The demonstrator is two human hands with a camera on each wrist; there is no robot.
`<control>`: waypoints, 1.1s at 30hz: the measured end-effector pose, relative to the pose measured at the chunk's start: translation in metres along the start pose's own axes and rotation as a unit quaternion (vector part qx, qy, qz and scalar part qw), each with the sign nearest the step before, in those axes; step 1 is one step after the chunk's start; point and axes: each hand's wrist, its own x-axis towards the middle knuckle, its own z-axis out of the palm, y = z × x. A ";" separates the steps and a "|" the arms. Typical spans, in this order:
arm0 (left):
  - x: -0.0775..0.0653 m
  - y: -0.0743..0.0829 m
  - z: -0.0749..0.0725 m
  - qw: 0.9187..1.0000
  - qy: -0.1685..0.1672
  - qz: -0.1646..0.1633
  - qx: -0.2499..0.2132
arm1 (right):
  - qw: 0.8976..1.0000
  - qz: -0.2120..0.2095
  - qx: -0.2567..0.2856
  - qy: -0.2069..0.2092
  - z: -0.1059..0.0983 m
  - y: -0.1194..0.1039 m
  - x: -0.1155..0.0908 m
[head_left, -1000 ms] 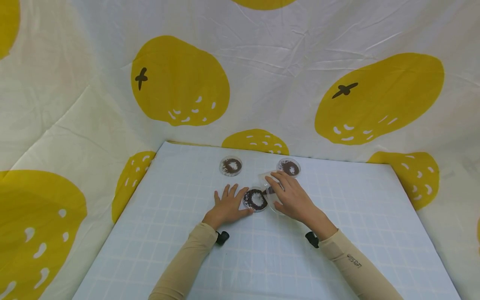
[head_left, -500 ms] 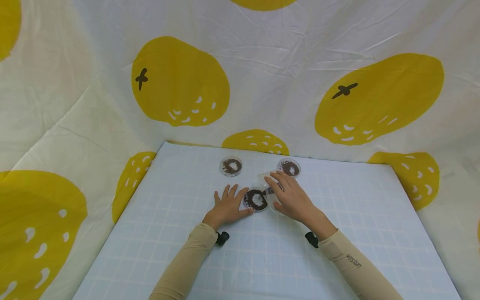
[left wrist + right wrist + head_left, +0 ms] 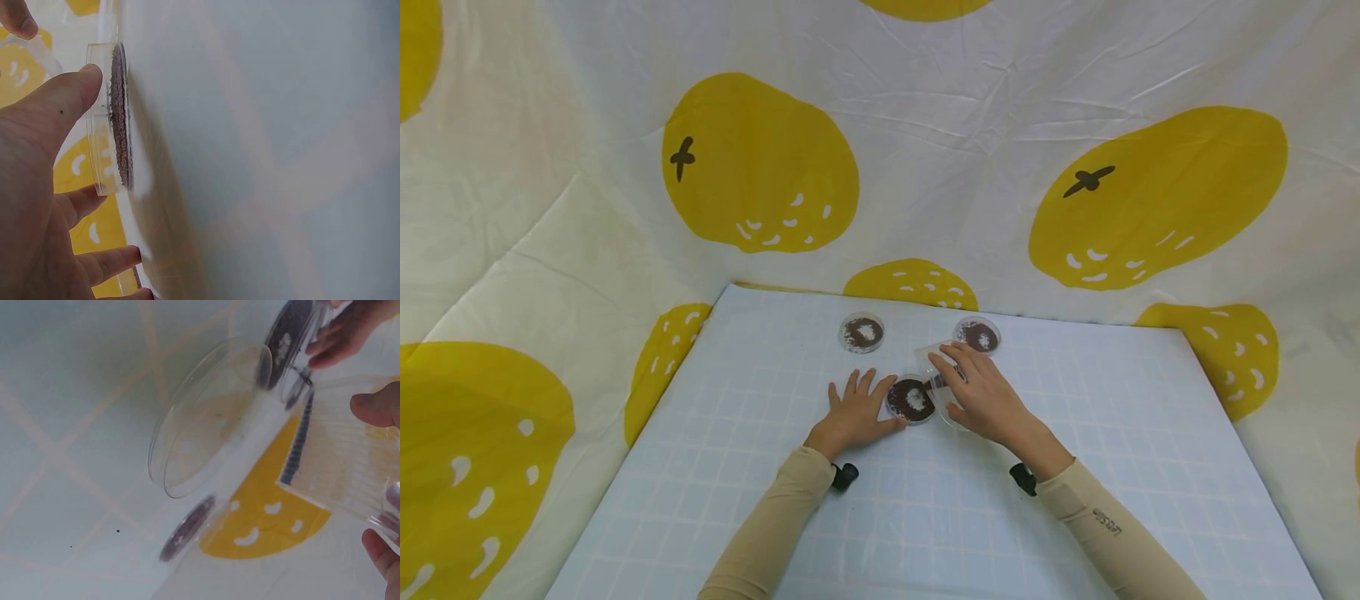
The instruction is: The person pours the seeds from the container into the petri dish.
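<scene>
In the head view, my left hand [image 3: 850, 419] holds a round clear petri dish [image 3: 912, 401] by its rim, between thumb and index finger. Dark brown granules lie in it around a white patch. The left wrist view shows the dish [image 3: 106, 119] edge-on, thumb [image 3: 75, 90] on its rim. Just right of it, my right hand [image 3: 988, 398] grips a clear ribbed plastic container [image 3: 340, 447], tilted, with a dark strip along one edge. That strip's end comes close to the dish; contact cannot be told. A clear lid [image 3: 209, 419] lies beneath the right hand.
Two more petri dishes with dark granules and white patches stand farther back, one at left [image 3: 861, 332] and one at right [image 3: 977, 335]. The table [image 3: 880, 533] has a pale checked cover. A fruit-print curtain [image 3: 925, 167] rises behind it.
Both hands stay nearly where they were. The white patch in the held dish looks a little smaller, with more dark granules around it.
</scene>
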 end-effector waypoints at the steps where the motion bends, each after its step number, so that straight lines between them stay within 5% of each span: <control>1: 0.000 0.000 0.000 1.000 0.000 0.000 0.000 | 1.000 0.000 -0.001 0.001 0.000 0.000 0.000; 24: -0.001 0.000 -0.002 1.000 0.004 0.004 -0.001 | 1.000 0.002 -0.005 0.009 -0.001 0.002 -0.001; 33: 0.000 -0.002 0.000 1.000 0.007 0.009 0.008 | 0.998 0.027 0.047 0.029 0.003 0.005 -0.010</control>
